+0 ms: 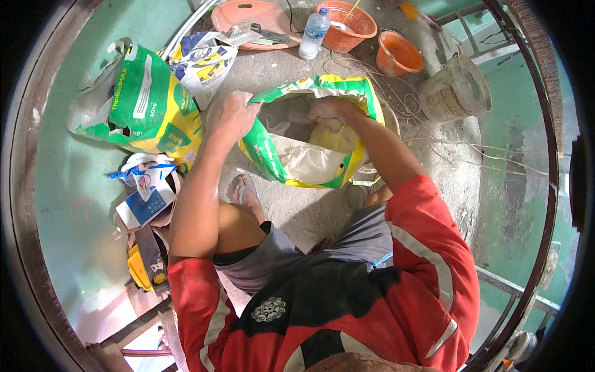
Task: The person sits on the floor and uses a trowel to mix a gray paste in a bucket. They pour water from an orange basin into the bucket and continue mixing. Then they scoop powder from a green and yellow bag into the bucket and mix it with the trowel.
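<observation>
A green, yellow and white sack (265, 154) stands on the floor before me with its mouth spread wide. Its pale inner lining and grey inside show. My left hand (233, 116), dusted with powder, is closed on the sack's left rim. My right hand (334, 111) reaches over the right side into the mouth, its fingers curled in a closed shape; what they hold, if anything, cannot be made out. A round rim of a container (390, 121) shows partly behind the sack's right side.
At left, another green and yellow sack (139, 93) leans beside a white bag (201, 65). Farther off are a water bottle (314, 36), orange basins (356, 38), a smaller orange bucket (396, 59) and a dirty grey bucket (455, 87). A cable (403, 93) lies loose at right.
</observation>
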The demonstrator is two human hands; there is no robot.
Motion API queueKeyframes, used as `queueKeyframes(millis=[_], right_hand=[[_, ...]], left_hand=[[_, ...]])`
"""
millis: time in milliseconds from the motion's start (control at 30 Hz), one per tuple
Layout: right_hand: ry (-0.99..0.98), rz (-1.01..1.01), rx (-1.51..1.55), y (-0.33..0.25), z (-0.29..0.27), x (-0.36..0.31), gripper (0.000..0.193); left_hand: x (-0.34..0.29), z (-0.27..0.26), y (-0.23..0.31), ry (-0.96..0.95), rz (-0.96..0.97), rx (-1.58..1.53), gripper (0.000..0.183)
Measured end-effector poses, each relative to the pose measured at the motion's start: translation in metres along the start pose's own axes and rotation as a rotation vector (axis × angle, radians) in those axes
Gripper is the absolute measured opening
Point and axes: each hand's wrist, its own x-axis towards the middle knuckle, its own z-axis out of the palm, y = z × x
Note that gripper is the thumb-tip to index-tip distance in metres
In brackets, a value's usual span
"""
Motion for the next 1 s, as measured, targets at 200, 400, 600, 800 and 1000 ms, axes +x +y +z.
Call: queueKeyframes(millis=[200,400,600,800,1000], right_hand=[[0.052,0.006,-0.396,-0.024,-0.005,-0.026,0.041],[0.047,-0.276,-0.819,-0.037,0.015,-0.049,0.028],[0.155,-0.203,-1.092,-0.023,0.067,-0.023,0.02],[0.334,-0.1,-0.854,-0.012,0.056,-0.023,0.023],[0.323,-0.089,-0.98,-0.031,0.05,-0.029,0.021]], left_hand=[[-0.004,-0.005,0.014,-0.032,-0.021,-0.036,0.033],[0.001,-0.006,0.003,0.009,-0.01,-0.066,0.034],[0.007,-0.004,0.007,0.037,0.032,-0.022,0.036],[0.007,-0.003,0.004,0.023,-0.013,-0.047,0.037],[0.006,-0.008,0.006,-0.006,-0.018,-0.055,0.035]])
